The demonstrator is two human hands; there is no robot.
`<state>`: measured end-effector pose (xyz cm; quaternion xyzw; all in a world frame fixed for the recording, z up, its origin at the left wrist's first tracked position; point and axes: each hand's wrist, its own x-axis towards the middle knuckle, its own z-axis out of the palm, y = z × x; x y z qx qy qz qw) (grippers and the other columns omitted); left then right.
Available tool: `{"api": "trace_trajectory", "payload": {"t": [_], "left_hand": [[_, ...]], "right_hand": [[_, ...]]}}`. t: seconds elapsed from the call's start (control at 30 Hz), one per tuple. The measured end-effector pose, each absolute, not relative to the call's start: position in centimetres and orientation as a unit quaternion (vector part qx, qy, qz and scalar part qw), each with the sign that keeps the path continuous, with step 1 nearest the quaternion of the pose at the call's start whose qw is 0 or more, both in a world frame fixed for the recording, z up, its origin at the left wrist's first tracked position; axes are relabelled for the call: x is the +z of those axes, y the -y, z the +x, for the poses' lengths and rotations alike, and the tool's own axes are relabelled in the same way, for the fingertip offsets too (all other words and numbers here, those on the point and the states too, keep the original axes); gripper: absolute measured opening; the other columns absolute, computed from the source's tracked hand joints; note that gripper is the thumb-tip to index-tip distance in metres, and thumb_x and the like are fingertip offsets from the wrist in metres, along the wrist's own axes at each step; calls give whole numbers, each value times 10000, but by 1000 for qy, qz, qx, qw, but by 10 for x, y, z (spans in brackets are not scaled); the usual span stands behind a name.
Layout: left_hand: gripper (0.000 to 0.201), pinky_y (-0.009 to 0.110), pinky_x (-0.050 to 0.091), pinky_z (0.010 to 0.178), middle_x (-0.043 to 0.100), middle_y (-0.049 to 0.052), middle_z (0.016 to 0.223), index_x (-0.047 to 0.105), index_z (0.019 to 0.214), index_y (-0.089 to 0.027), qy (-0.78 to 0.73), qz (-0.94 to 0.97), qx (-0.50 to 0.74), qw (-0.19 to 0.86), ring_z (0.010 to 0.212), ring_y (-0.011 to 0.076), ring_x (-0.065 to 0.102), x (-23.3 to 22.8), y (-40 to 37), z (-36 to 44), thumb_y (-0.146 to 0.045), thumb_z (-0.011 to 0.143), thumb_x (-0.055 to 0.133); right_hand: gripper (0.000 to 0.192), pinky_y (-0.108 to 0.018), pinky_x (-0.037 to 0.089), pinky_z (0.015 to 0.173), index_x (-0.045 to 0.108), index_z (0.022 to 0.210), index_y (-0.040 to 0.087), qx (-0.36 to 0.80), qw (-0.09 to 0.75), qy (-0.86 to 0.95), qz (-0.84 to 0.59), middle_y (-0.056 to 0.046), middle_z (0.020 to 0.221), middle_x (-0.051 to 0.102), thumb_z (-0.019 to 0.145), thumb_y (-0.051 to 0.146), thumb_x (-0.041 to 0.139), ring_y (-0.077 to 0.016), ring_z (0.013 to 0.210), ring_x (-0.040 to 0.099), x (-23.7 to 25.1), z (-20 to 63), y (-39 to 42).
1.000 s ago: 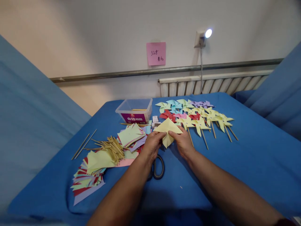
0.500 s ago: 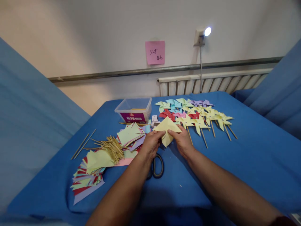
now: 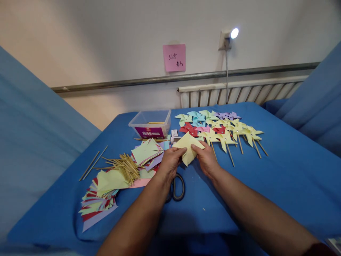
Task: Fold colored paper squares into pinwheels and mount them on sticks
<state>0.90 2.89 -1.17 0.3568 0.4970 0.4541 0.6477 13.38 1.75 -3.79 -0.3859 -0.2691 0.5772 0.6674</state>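
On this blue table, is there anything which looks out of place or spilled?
Only small things. Two thin sticks lie left of the main stick pile, at another slant. A tiny pale scrap, perhaps an offcut, lies on the blue cloth, right of the black scissor handles. I see nothing clearly spilled.

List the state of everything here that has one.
Pale yellow paper, held by left hand and right hand
Black-handled scissors, blades hidden, open or shut unclear
Plastic tub, open
Paper pinwheels, assembled
Wooden stick pile, jumbled
Pink note, stuck up
Round light, lit
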Motion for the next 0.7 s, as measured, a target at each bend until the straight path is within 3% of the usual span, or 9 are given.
{"api": "trace_trajectory", "payload": {"t": [0.27, 0.43, 0.57, 0.63, 0.7], "left_hand": [[260, 225, 314, 463, 545, -17, 484, 620, 569, -133, -548, 428, 464, 548, 435, 79, 435, -12, -28, 9, -326, 587, 794], [230, 232, 355, 472, 581, -2, 506, 630, 588, -128, -530, 405, 450, 594, 444, 99, 485, -12, -26, 10, -287, 584, 796], [192, 253, 471, 550, 687, 62, 640, 687, 711, -89, -481, 338, 474, 656, 545, 147, 605, -7, -29, 7, -196, 587, 787], [209, 270, 518, 607, 724, 91, 727, 701, 779, -76, -449, 304, 493, 681, 610, 169, 646, -2, -32, 3, -140, 592, 769], [255, 285, 546, 648, 743, 101, 794, 708, 857, -74, -429, 273, 508, 695, 659, 185, 671, 2, -35, -1, -93, 605, 742]], "right_hand": [[398, -290, 511, 644, 658, 900, 188, 556, 664, 300, -400, 0, 764, 719, 581, 329, 849, -159, 650, 643, -43, 134, -19], [398, -318, 522, 670, 646, 924, 190, 559, 661, 308, -395, -14, 782, 719, 602, 336, 829, -175, 664, 650, -43, 133, -19], [473, -374, 530, 787, 590, 1135, 222, 479, 669, 388, -415, -77, 1092, 684, 696, 320, 738, -228, 913, 660, -39, 138, -17], [541, -403, 509, 879, 539, 1242, 260, 387, 666, 474, -427, -96, 1308, 569, 720, 242, 681, -253, 1128, 587, -35, 142, -15], [543, -438, 448, 991, 557, 1237, 290, 286, 637, 569, -435, -79, 1432, 443, 718, 144, 625, -264, 1292, 463, -32, 145, -12]]}}
